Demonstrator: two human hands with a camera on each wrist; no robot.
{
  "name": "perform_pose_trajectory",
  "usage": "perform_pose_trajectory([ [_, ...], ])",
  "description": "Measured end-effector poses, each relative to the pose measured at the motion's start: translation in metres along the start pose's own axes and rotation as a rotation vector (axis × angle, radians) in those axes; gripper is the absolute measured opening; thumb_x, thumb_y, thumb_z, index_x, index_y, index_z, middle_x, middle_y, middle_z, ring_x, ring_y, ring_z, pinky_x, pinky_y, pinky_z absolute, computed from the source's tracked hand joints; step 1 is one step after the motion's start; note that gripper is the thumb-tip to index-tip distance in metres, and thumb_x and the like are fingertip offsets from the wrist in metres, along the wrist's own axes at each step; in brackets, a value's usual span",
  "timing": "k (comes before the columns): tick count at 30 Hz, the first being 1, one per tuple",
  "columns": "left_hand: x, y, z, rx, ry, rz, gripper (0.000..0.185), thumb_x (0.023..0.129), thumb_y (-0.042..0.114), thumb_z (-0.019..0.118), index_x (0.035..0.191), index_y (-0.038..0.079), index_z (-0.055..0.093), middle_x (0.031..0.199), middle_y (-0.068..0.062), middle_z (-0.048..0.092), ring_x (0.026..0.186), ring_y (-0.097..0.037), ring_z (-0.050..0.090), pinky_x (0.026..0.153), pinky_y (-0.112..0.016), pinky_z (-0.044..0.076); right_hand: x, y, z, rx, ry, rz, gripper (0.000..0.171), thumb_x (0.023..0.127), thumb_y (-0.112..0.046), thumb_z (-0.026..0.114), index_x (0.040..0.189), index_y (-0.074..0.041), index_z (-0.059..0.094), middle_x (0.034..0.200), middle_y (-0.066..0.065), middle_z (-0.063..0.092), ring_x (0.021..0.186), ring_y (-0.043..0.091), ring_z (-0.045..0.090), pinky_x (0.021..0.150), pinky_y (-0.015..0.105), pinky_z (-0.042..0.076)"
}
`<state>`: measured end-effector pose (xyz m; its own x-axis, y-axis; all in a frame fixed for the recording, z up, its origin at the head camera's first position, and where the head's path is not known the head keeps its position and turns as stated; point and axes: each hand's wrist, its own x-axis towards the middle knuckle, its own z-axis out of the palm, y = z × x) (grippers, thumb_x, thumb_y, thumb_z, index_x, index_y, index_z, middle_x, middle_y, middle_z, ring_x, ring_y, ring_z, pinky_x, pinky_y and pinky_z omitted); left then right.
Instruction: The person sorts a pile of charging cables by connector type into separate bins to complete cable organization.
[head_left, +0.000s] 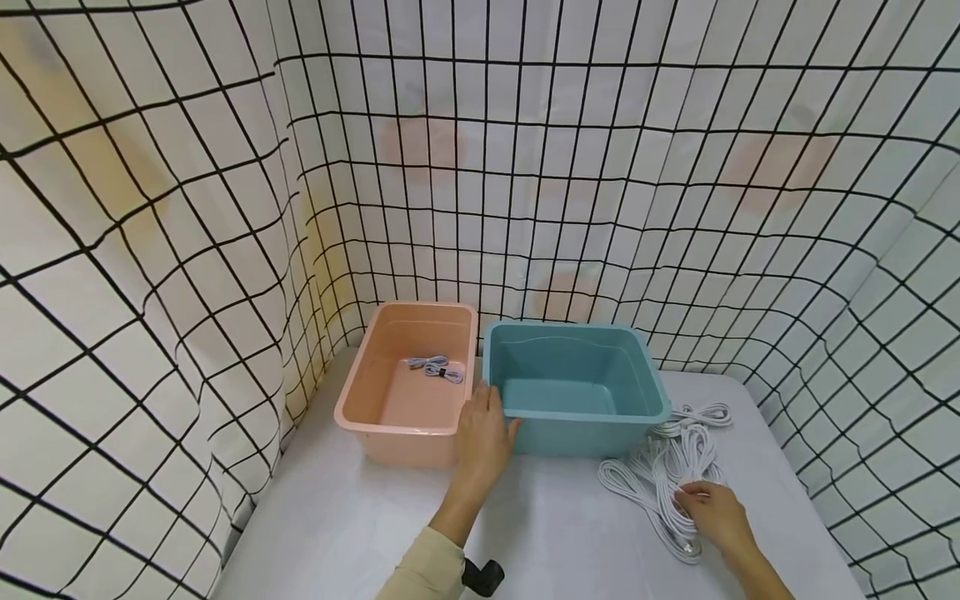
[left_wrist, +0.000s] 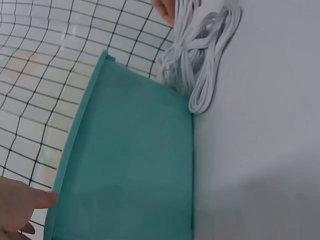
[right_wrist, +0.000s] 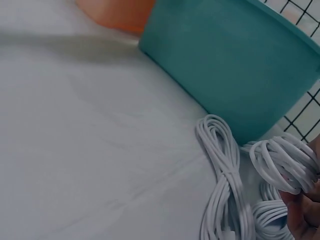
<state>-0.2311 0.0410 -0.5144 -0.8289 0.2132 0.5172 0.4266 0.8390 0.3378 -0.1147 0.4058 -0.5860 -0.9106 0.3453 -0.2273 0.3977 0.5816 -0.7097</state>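
Note:
My left hand [head_left: 483, 433] rests at the near left corner of a teal bin [head_left: 585, 435], beside an orange bin [head_left: 408, 448]. In the left wrist view its thumb [left_wrist: 46, 198] touches the teal rim. Over a pile of coiled white cables [head_left: 663, 462], my right hand [head_left: 712, 512] pinches one cable coil with thumb and fingers. The right wrist view shows this looped coil [right_wrist: 285, 162] in the fingers, with a longer cable bundle [right_wrist: 222, 165] lying next to it by the teal bin's corner. Part of the right hand is outside that view.
Two small cable bundles [head_left: 435, 367], pale grey, lie inside the orange bin. Black wire mesh [head_left: 540, 208] stands along the back and both sides of the white table [head_left: 555, 533]. A small black object [head_left: 482, 577] shows beside my left sleeve.

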Motion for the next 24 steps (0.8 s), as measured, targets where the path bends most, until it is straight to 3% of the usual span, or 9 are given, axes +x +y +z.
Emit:
perform_pose_trajectory([
  [9,-0.001,0.004,-0.001,-0.028,0.071,-0.056,0.065,0.081,0.026,0.091,0.126,-0.013,0.065,0.131,-0.032,0.062,0.112,-0.041,0.067,0.094,-0.049,0.054,-0.01,-0.005,-0.02,0.074,-0.039,-0.02,0.042,0.103,-0.021,0.064,0.122,0.016,0.061,0.097,0.012,0.076,0.09,0.025,0.071,0.069,0.031,0.054],
  [15,0.002,-0.005,0.002,-0.026,0.048,-0.063,0.062,0.083,0.033,0.09,0.122,-0.01,0.069,0.128,-0.027,0.067,0.111,-0.037,0.069,0.095,-0.049,0.054,-0.018,-0.002,-0.047,0.107,-0.111,-0.052,0.045,0.104,-0.023,0.065,0.125,0.016,0.06,0.103,0.012,0.075,0.088,0.015,0.068,0.07,0.03,0.055],
  [19,0.002,-0.009,0.002,-0.001,0.056,-0.043,0.062,0.083,0.04,0.088,0.118,-0.009,0.071,0.125,-0.025,0.069,0.107,-0.035,0.07,0.093,-0.047,0.055,-0.023,-0.001,-0.061,0.083,-0.179,-0.072,0.04,0.104,-0.021,0.065,0.123,0.014,0.064,0.103,0.009,0.074,0.087,0.013,0.066,0.071,0.029,0.055],
  [24,0.002,-0.015,0.001,0.053,0.091,-0.012,0.058,0.081,0.047,0.088,0.106,-0.004,0.074,0.114,-0.02,0.074,0.095,-0.032,0.073,0.084,-0.045,0.058,-0.025,-0.006,-0.076,0.11,-0.32,-0.17,0.037,0.104,-0.017,0.064,0.122,0.016,0.062,0.103,0.009,0.073,0.087,0.014,0.066,0.073,0.03,0.057],
])
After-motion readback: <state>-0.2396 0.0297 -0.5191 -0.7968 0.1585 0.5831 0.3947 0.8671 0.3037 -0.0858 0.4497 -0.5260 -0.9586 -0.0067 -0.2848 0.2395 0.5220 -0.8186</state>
